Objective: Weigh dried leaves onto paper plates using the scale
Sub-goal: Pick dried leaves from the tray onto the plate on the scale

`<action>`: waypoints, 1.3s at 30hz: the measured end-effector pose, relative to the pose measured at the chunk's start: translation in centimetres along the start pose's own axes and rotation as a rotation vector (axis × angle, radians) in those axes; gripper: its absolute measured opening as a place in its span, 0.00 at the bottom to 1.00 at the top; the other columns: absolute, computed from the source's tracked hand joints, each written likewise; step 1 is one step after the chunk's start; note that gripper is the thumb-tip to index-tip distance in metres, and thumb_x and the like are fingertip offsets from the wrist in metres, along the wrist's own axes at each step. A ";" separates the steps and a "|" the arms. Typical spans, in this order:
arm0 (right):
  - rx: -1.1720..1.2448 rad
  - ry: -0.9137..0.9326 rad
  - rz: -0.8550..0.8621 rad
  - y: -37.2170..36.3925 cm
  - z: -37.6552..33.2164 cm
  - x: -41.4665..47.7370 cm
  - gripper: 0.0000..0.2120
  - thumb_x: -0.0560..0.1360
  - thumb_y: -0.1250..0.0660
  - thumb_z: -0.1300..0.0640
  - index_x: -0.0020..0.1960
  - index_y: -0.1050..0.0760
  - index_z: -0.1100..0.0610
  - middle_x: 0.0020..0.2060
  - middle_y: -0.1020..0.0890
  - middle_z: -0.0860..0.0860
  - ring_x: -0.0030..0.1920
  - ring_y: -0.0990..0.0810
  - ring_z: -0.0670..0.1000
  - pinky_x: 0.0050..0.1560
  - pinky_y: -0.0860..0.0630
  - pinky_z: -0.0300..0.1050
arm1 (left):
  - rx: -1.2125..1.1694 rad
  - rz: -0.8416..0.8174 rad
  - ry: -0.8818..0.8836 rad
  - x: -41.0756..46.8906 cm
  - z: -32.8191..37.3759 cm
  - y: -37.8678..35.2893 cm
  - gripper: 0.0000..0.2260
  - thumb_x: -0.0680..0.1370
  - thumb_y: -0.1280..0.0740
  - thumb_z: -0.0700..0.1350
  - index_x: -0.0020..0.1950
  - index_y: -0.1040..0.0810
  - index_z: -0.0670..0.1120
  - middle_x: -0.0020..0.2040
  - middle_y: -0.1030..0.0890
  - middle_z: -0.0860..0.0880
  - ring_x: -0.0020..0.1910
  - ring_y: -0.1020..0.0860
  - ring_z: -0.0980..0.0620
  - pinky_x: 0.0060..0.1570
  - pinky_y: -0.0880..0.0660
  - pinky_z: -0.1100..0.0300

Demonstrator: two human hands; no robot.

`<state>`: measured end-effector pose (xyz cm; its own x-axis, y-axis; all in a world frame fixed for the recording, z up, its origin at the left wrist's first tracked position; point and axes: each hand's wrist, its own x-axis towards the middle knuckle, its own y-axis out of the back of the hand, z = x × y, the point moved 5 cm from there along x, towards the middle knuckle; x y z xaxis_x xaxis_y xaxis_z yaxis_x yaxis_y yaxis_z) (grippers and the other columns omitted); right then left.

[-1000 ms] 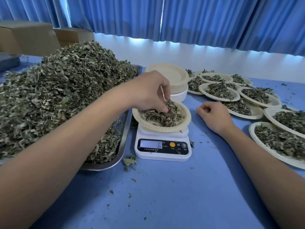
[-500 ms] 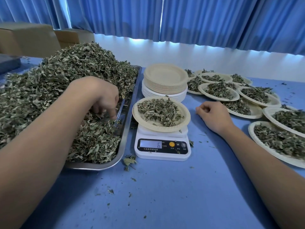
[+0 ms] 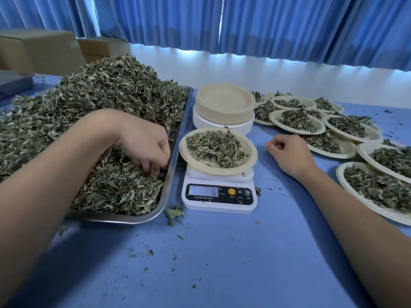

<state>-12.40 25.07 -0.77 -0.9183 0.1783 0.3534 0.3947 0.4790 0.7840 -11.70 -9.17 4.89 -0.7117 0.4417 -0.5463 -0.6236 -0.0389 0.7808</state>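
One left hand [image 3: 144,145] — fingers [image 3: 154,166] buried in dried leaves [image 3: 111,96], grip unclear

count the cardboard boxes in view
2: a large box at the far left behind the leaf pile, and a smaller box just to its right. More may be hidden behind the pile.

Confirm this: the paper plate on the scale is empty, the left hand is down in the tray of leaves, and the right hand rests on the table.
Wrong on one count: in the head view the paper plate on the scale holds a heap of dried leaves. The rest stands: left hand down in the tray of leaves, right hand resting on the table.
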 end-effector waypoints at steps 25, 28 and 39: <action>0.001 -0.003 -0.002 -0.1 -0.2 -0.1 0.13 0.81 0.33 0.54 0.39 0.21 0.56 0.28 0.22 0.52 0.31 0.26 0.51 0.33 0.33 0.43 | 0.327 0.818 -0.071 3.3 -2.0 -1.7 0.11 0.83 0.46 0.47 0.45 0.29 0.50 0.40 0.19 0.47 0.36 0.23 0.43 0.37 0.28 0.53; -0.007 0.002 -0.006 0.0 -0.2 -0.1 0.13 0.81 0.33 0.54 0.39 0.20 0.56 0.28 0.22 0.53 0.30 0.27 0.51 0.33 0.32 0.43 | 0.323 0.884 -0.027 4.6 -1.9 -0.3 0.13 0.85 0.48 0.49 0.45 0.29 0.48 0.39 0.21 0.47 0.35 0.24 0.43 0.36 0.30 0.53; -0.011 -0.003 -0.009 -0.1 -0.1 -0.1 0.13 0.81 0.33 0.53 0.38 0.21 0.55 0.28 0.22 0.54 0.30 0.26 0.52 0.32 0.33 0.43 | 0.196 0.397 0.061 4.2 -2.1 2.5 0.12 0.77 0.30 0.48 0.34 0.21 0.46 0.34 0.21 0.51 0.34 0.25 0.49 0.39 0.27 0.58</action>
<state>-12.32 24.91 -0.78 -0.9221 0.1765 0.3445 0.3864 0.4712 0.7929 -16.90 -9.31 3.89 -0.9050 0.3729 -0.2046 -0.2290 -0.0220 0.9732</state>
